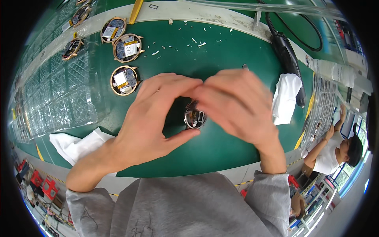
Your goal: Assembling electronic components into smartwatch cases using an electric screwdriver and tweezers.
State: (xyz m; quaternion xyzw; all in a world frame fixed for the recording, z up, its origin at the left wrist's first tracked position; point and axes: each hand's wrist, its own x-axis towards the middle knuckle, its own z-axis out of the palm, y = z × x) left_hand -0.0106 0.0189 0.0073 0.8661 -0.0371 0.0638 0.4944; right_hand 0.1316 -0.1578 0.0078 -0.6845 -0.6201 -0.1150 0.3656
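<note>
Over the near half of the desk (213, 152), about midway between its left and right edges: an open round case (194, 119) with a silvery rim and a dark inside, between left hand (144, 116) and right hand (241, 104). Cannot tell whether touching the desk or just above.

Left grip: curved around the case in a wide arch, with thumb tip at the rim's near side and fingers reaching past its far side, up to the right hand. Cannot tell whether pinching, with some fingertips hidden. Right grip: bent over the case's right side, blurred, fingertips out of sight; cannot tell whether spread or pressed together.

Just beyond the right hand, a small metal piece (245, 66). Toward the left edge, three gold cases (124, 80) with boards and pale batteries: two touching, one apart and closer to the near edge. Along the left edge, clear trays (71, 103), with more gold cases toward the far left corner. Near the near left corner, partly under the left forearm, a white cloth (75, 147). Toward the far edge, scattered white scraps (201, 44). Near the right edge, a black corded tool (290, 59) beside a crumpled white wrap (286, 98). Beyond the right edge, a co-worker (329, 156) in white, arms outstretched.
</note>
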